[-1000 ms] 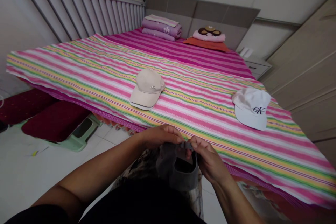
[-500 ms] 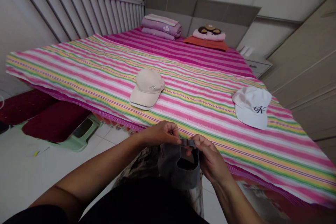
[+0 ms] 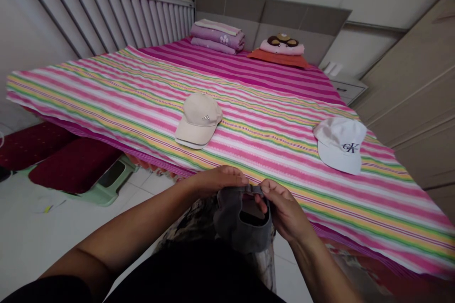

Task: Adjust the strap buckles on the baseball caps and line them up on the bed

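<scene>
A grey baseball cap (image 3: 229,220) is held close to my body, its back opening and adjustment strap (image 3: 253,189) facing up. My left hand (image 3: 224,181) is closed on the strap's left end, fingertips pinched at the cap's edge. On the other end, my right hand (image 3: 282,206) grips the strap between thumb and fingers, with a fingertip showing through the opening. Ahead on the bed lies a beige cap (image 3: 199,118) with a small logo, its brim towards me. Farther right rests a white cap (image 3: 341,144) with dark letters.
A striped sheet (image 3: 266,151) covers the near part of the bed. Folded purple bedding (image 3: 216,40) and a pink pillow (image 3: 282,48) sit by the headboard (image 3: 241,7). At left, a green stool (image 3: 113,187) with a dark red top stands by the bed edge; a wardrobe (image 3: 423,94) rises at right.
My left fingers have shifted slightly along the strap towards my right hand. The cap has tilted a little, and a right fingertip shows more clearly in the opening. The other caps stay put.
</scene>
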The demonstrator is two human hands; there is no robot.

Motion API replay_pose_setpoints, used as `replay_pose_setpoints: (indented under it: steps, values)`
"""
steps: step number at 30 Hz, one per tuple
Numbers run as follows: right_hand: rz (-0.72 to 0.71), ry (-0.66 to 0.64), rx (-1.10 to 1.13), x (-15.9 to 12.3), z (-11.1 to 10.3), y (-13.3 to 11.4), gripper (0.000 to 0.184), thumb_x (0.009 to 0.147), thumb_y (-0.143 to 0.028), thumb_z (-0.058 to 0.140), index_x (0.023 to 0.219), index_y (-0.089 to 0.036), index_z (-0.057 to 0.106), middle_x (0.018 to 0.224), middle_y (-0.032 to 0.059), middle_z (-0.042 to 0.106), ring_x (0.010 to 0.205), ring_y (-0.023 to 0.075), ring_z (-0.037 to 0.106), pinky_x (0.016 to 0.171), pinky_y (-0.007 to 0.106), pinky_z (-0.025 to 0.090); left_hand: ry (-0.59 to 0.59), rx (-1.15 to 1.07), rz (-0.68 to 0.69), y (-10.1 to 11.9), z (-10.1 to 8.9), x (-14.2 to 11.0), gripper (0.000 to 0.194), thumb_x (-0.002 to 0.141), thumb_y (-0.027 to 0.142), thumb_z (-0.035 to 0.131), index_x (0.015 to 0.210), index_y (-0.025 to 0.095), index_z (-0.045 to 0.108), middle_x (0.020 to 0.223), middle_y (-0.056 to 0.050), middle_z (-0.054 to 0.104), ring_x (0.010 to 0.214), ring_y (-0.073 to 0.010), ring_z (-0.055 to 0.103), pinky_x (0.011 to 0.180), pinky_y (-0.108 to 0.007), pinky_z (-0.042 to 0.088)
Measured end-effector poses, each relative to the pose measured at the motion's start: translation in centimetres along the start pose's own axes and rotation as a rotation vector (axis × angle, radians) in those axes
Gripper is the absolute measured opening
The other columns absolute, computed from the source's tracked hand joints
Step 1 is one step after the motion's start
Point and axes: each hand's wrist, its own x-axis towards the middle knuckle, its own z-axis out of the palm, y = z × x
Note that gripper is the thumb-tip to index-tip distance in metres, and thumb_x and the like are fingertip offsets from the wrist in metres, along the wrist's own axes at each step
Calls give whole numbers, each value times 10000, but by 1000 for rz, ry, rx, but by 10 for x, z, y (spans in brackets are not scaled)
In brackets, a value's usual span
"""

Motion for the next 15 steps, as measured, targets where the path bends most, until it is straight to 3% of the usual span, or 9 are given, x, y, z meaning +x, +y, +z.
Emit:
replay_pose_setpoints:
  steps: [2,9,12,15]
  values:
    - [7,-25,-36,2,-1,-2,241,712,-359,619,609,-157,536,541,-22,547,416,62,368,446,192,280,-50,-4,-12,1,0,1,204,663,305,669,708,112,622,625,-7,592,551,-78,504,538,-196,359]
    - [106,-107,-73,5,-20,-7,309,742,-415,594,586,-153,546,487,-35,508,425,73,397,429,190,292,-29,-274,59,13,-4,4,206,616,263,715,623,86,610,542,-9,579,479,-69,513,504,-176,390]
    - [127,-128,10,4,-29,-7,262,687,-371,667,593,-147,570,523,-30,534,459,75,433,460,188,335,-7,-325,100,18,-10,6,162,649,221,690,666,72,628,564,-22,600,500,-66,539,519,-158,406]
    - [94,-114,159,2,-27,-9,187,634,-313,717,695,-160,628,570,-13,596,502,105,511,505,209,396,-60,-334,68,22,-14,6,133,677,200,656,706,74,626,592,-48,633,520,-96,578,531,-177,427]
